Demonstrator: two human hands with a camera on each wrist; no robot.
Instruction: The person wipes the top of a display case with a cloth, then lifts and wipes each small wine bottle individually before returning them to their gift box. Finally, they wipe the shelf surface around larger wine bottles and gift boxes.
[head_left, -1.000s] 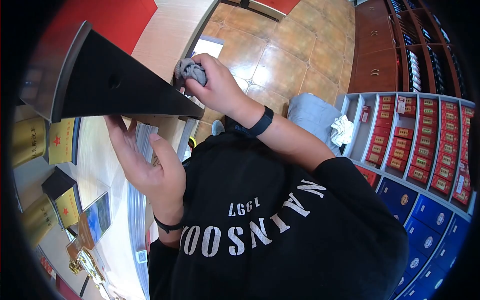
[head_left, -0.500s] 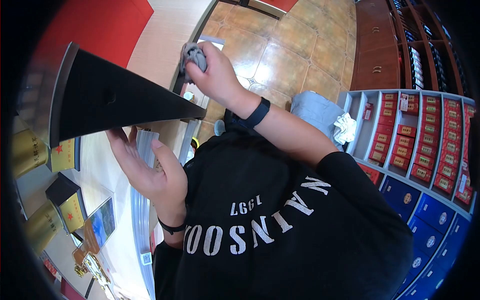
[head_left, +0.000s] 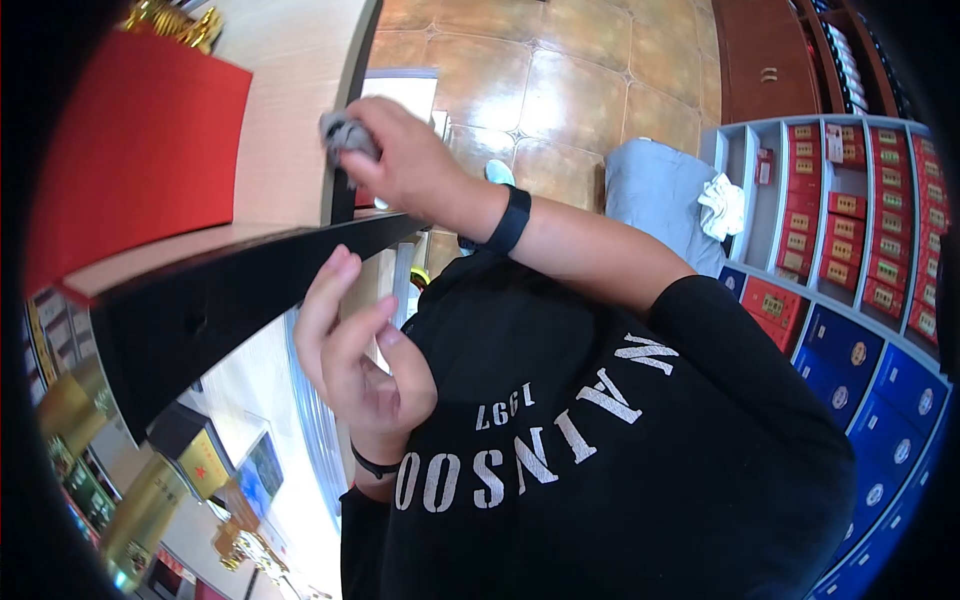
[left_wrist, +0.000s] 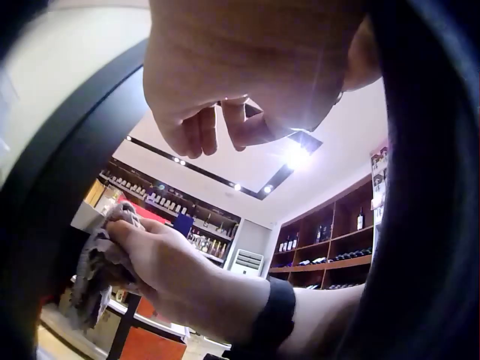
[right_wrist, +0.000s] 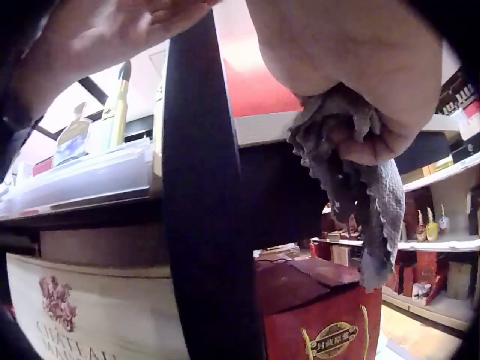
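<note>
My right hand [head_left: 415,165] grips a crumpled grey cloth [head_left: 347,137] at the dark edge of the pale wooden shelf [head_left: 290,110]. In the right wrist view the cloth [right_wrist: 382,217] hangs down from the curled fingers, its wavy hem showing. A black upright panel [head_left: 230,300] runs between the shelf and my left hand [head_left: 365,360]. That left hand holds nothing; its fingers are loosely bent, with the fingertips close to the panel's lower edge in the head view. From the left wrist, the cloth [left_wrist: 105,262] is seen bunched in the right hand beside the dark panel edge.
A large red surface [head_left: 140,150] lies on the shelf. Gold-coloured cylinders [head_left: 150,510] and a small framed picture [head_left: 260,470] stand beyond the panel. Red boxes [head_left: 845,240] and blue boxes [head_left: 880,440] fill shelving at right, near a grey-covered object [head_left: 655,195] topped with white cloth [head_left: 720,207].
My left hand has come away from the panel's underside, its fingers bending more. My right hand has moved the cloth slightly left along the shelf edge. The head view has shifted.
</note>
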